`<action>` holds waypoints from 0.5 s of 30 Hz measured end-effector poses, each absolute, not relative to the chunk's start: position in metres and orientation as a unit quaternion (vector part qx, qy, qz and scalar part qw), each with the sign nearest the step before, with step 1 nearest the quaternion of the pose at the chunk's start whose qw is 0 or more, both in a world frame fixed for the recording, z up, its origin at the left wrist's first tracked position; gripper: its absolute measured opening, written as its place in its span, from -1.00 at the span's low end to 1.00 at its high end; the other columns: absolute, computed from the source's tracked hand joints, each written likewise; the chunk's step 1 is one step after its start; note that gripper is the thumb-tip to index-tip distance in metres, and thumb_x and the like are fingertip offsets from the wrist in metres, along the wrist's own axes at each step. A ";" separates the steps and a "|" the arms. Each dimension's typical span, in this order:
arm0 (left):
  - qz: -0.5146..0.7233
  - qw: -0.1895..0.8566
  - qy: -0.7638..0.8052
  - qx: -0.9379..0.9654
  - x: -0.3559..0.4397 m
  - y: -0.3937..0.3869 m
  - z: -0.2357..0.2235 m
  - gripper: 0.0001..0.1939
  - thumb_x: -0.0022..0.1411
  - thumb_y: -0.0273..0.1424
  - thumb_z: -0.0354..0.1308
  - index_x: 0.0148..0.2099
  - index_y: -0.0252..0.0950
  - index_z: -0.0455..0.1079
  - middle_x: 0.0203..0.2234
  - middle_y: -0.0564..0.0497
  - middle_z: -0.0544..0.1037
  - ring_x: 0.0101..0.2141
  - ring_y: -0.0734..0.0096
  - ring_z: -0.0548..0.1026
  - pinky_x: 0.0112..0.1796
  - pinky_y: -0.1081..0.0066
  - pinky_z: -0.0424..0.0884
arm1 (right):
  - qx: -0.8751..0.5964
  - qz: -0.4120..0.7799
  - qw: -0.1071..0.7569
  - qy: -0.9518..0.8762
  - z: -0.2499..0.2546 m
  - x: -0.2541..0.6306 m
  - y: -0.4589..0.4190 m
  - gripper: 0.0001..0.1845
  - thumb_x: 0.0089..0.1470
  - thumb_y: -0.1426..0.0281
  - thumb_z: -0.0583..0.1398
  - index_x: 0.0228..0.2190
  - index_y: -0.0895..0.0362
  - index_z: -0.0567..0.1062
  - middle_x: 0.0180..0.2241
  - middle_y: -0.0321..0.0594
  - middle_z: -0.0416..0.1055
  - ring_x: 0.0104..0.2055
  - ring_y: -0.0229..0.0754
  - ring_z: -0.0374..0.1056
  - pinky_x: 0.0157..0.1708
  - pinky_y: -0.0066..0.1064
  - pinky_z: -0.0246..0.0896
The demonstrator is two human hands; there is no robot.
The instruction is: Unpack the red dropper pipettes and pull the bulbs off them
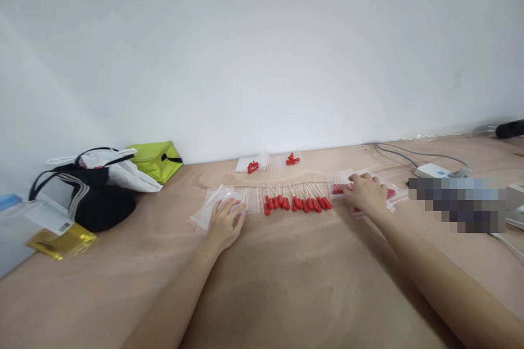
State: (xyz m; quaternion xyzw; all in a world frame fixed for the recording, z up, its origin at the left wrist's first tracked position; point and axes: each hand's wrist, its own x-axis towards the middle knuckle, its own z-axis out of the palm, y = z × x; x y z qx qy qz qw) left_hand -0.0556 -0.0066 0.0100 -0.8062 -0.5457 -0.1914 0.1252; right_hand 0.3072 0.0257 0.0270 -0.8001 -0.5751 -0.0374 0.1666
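Note:
My left hand (226, 222) lies with its fingers spread on a stack of clear zip bags (201, 216). To the right of it, several red bulb-ended pieces (301, 205) with thin pale stems form a row, bulbs toward me. My right hand (367, 191) rests, fingers spread and slightly bent, over a pile of zip bags (391, 180) that hold more of the red pieces. Its palm hides part of that pile. Farther back by the wall are two small groups of red pieces, a left group (252, 166) and a right group (292, 160), on or in clear bags.
At the left stand a lime-green bag (153, 159), a white bag (133, 173), a black cap (104, 207) and a gold packet (61, 241). On the right, a white power strip (434, 172) with grey cables sits beside a blurred-out object (460, 202). A white wall (262, 54) closes the back.

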 end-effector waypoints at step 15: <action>-0.119 -0.015 -0.530 -0.840 -0.035 -0.013 0.006 -0.52 0.22 -0.20 -0.14 0.13 -0.29 0.15 0.13 -0.16 0.14 0.10 0.20 0.15 0.07 0.15 0.06 | -0.869 0.014 0.086 -0.488 0.015 0.337 0.050 -0.20 -0.23 -0.13 0.04 -0.16 0.28 0.34 -0.12 0.16 0.26 -0.07 0.21 0.21 -0.21 -0.07 0.10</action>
